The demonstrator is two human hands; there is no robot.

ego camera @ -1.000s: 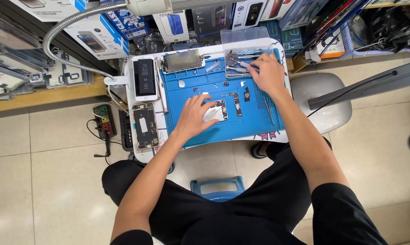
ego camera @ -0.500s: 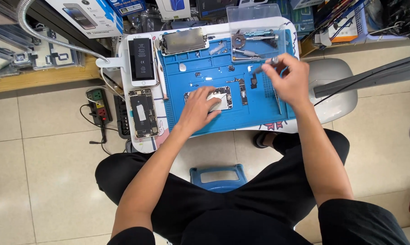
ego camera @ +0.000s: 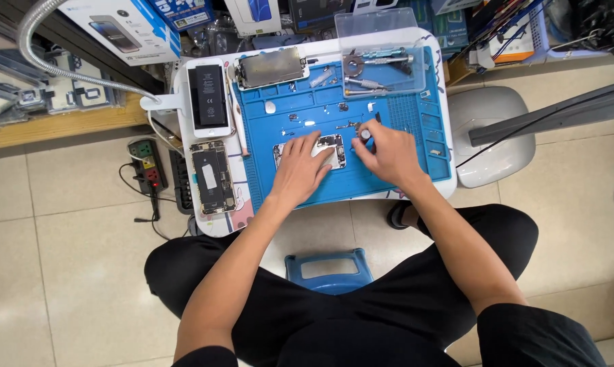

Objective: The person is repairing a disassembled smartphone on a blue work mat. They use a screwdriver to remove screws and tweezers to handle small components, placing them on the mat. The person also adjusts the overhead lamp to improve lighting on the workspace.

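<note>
The opened phone [ego camera: 320,151] lies on the blue mat [ego camera: 402,122], with its long axis going left to right. The left hand [ego camera: 300,170] rests flat on it, fingers spread and open, and covers its left part. The right hand [ego camera: 386,155] is just beside the phone's right end and is closed around a small screwdriver [ego camera: 365,135], whose round cap shows above the fingers. So the phone lies to the left of the right hand, very near. I cannot tell whether the tip touches the phone.
</note>
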